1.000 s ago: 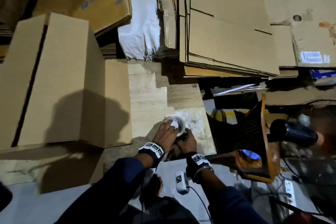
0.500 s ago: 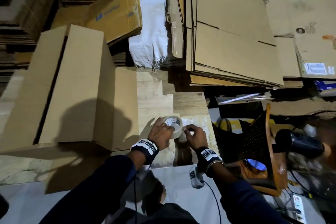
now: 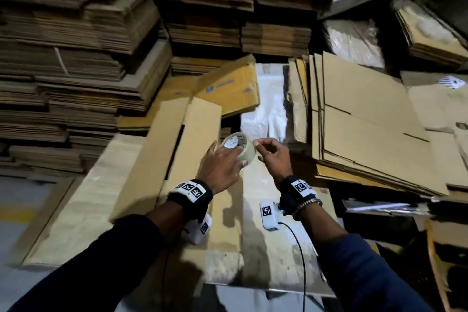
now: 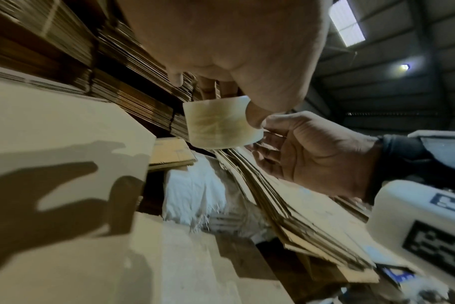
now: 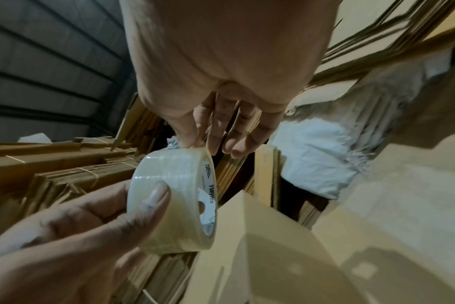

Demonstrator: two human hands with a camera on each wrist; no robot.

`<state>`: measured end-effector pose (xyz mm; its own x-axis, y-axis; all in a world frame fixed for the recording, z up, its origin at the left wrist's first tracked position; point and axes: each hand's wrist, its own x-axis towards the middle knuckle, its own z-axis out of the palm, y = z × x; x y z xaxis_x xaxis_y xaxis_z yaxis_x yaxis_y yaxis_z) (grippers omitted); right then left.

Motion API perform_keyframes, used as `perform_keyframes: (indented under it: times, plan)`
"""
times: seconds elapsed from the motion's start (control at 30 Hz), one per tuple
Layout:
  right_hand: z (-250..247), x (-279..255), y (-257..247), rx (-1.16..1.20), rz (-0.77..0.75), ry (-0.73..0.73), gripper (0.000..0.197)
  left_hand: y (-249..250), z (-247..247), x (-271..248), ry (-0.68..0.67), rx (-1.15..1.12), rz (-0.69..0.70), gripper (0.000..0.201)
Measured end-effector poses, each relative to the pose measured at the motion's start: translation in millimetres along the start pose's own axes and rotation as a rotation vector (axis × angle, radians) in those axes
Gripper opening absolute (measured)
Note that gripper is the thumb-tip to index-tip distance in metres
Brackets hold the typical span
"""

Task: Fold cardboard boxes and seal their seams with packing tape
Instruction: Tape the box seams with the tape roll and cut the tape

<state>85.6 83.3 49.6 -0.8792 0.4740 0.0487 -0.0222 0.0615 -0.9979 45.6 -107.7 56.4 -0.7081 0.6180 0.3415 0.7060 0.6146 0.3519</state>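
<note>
1. Left hand grips one tape roll, thumb on the outer wrap and fingers curled round the far side, held up in the air so the roll can turn and feed.
2. Right hand at 3 o'clock of the roll, thumb and forefinger pinched together at the roll's top edge; likely picking at the loose tape end, though the end itself is too thin to make out.
3. Folded box sits at 9 o'clock of the hands, on the table, long side up with its dark middle seam open and no tape on it that I can see; placed close so tape can go straight on.
4. Count: one roll, one folded box, two hands.
5. Flat cardboard sheets lean at 2 o'clock; bundled stacks from 10 to 12 o'clock, too many to count.
</note>
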Motion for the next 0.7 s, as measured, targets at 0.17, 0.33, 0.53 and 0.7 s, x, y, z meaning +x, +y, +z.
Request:
perform_keyframes:
  times: [0.17,0.33,0.53,0.7]
  plan:
    - [77,6,-36,0.128,0.030,-0.130,0.026,-61,-50,-12,-0.043,-0.362,-0.174,0.035]
    - [137,14,-46,0.031,-0.002,-0.182,0.012,-108,-80,-31,-0.058,-0.687,-0.279,0.055]
    - [195,17,-42,-0.111,0.023,-0.159,0.018,-153,-91,-55,-0.124,-0.811,-0.366,0.055]
    - [216,23,-31,-0.136,0.125,-0.159,0.023,-167,-90,-67,-0.156,-0.944,-0.466,0.046]
